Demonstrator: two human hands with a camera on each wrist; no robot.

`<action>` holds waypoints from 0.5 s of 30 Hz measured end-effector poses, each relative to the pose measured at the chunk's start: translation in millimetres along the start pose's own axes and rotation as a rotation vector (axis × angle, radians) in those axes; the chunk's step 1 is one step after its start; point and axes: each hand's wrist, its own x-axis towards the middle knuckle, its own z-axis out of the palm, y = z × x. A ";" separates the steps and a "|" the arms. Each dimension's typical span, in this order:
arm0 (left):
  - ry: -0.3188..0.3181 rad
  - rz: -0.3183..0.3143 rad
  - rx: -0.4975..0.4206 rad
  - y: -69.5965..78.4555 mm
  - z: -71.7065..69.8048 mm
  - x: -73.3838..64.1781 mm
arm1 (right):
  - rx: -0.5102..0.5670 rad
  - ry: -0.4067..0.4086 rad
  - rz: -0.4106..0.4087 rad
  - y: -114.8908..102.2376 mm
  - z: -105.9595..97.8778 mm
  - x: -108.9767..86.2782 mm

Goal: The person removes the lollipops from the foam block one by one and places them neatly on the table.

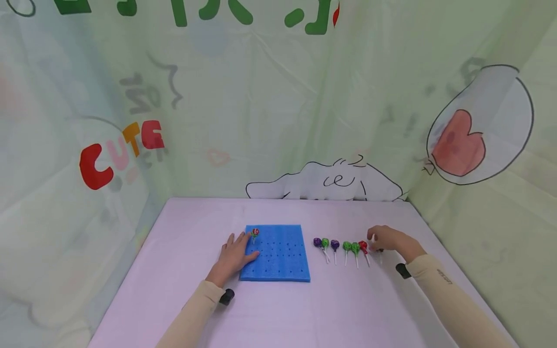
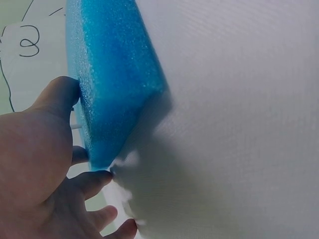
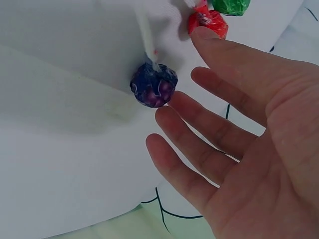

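A blue foam board (image 1: 285, 266) with rows of small holes lies on the table, and a lollipop in a red and green wrapper (image 1: 255, 232) stands in its far left corner. My left hand (image 1: 235, 255) rests along the board's left edge, fingers spread and thumb on top. On the right, my right hand (image 1: 389, 238) is over the end of a row of lollipops, with relaxed fingers around no stick. In the right wrist view its fingertips are right at a dark purple lollipop (image 3: 153, 84), while the thumb overlaps a red lollipop (image 3: 212, 24).
Between the board and my right hand lie purple lollipops (image 1: 334, 245), green lollipops (image 1: 355, 248) and the red one, white sticks toward me. A pale table (image 1: 278, 314) carries everything. Printed curtains (image 1: 278, 121) hang behind and at both sides.
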 end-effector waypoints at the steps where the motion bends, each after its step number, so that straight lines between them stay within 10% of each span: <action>1: 0.004 0.003 0.000 0.0 -0.1 0.4 | -0.005 0.003 -0.005 -0.8 -1.2 0.3; 15: 0.005 0.001 0.017 0.9 -0.6 1.7 | -0.016 0.054 -0.038 -16.7 2.0 7.9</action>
